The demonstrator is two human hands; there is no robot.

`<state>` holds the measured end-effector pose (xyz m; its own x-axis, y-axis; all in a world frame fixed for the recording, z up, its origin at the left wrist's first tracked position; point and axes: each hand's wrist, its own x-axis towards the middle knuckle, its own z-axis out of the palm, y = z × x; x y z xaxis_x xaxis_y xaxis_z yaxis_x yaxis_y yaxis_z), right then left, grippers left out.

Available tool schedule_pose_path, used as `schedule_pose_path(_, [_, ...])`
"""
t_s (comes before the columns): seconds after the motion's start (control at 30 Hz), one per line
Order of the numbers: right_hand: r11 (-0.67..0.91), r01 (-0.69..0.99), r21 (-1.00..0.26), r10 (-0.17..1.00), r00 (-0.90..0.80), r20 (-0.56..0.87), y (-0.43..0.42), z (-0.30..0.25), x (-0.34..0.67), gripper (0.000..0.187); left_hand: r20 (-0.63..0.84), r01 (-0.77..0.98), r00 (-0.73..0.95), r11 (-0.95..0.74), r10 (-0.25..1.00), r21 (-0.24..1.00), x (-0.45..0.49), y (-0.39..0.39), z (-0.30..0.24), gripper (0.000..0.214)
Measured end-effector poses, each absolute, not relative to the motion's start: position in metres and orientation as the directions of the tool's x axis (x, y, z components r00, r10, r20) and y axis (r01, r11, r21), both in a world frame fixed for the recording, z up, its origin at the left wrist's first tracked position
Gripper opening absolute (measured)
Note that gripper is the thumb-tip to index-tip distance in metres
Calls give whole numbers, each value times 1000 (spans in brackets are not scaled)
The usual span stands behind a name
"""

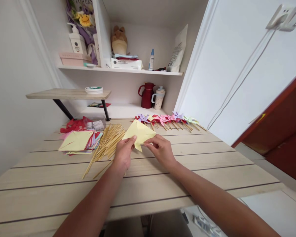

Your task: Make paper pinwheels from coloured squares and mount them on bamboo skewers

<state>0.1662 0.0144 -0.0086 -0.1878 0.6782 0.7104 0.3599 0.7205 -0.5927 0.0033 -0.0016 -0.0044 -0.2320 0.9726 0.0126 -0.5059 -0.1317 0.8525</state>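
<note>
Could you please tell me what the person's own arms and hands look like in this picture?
The left hand and right hand are bare, without gloves. The left forearm and right forearm taper towards the hands; no sleeve shows on either. No watch, bracelet or ring is visible, and no markings can be made out.

From the paper sheet [141,129] above the bench [187,177], the sticks [110,140] lay at nine o'clock, the paper stack [76,141] farther out at nine, the pinwheels [162,120] towards two; behind, the jug [147,97] stood at twelve, the cup [159,99] at one, and the raised stand [54,93] at ten, bearing a round tin [94,90]
</note>
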Motion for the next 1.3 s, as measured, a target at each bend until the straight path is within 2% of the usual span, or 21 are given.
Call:
schedule_pose_path(0.27, [660, 314, -682, 742, -137, 656, 17, -4, 166, 22, 52, -387, -282, -163, 958, 908, 6, -2, -5, 40])
schedule_pose_path(0.47, [628, 344, -698, 770, -150, 620, 19, -4, 168, 20, 78, -334, -282, -174, 956, 927, 8, -3, -3, 37])
schedule_pose_path(1.3, [585, 317, -747, 807, -133, 576, 17, 2, 164, 20, 118, -292, -311, -213, 943, 932, 12, -4, 1, 40])
